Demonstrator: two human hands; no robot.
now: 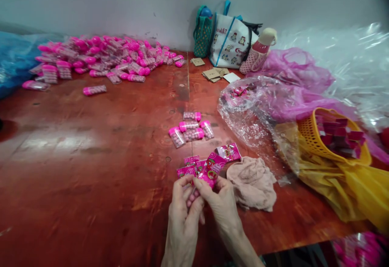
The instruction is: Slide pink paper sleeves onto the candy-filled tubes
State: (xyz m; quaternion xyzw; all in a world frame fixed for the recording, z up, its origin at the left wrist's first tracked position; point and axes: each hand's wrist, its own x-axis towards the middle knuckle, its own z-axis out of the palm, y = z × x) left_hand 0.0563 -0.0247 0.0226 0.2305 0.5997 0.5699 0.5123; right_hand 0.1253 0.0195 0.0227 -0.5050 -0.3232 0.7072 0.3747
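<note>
Writing: the white tote bag [229,42] by the wall carries cartoon figures and red lettering, too small to read. The pink wrappers show a swirl print with a red figure; any wording on them is blurred.

Hands: both meet low at centre, wrists rising from the bottom edge. The left hand [182,214] has its fingers curled inward and closed around a small clear tube [191,198] of pale pink beads, only a few beads showing between the fingers. The right hand [223,204] angles in from the right, thumb and forefinger pinched shut on the lower end of a pink wrapper [212,169], which sticks up and away from the hands, just above the tube.

The wrapper is glossy magenta, flat, oblong, slightly tilted right. More loose wrappers [229,152] lie touching it on the red-brown table [91,157].

Around: five filled tubes with pink caps [191,129] lie just beyond the hands. A crumpled beige cloth [252,182] sits just right of the right hand. A large heap of capped tubes [100,58] is far left near the wall. A yellow basket [316,137] holding dark pink pieces sits at right, on yellow plastic, with clear plastic bags [252,109] beside it. A pink bottle [258,52] leans against the tote.
</note>
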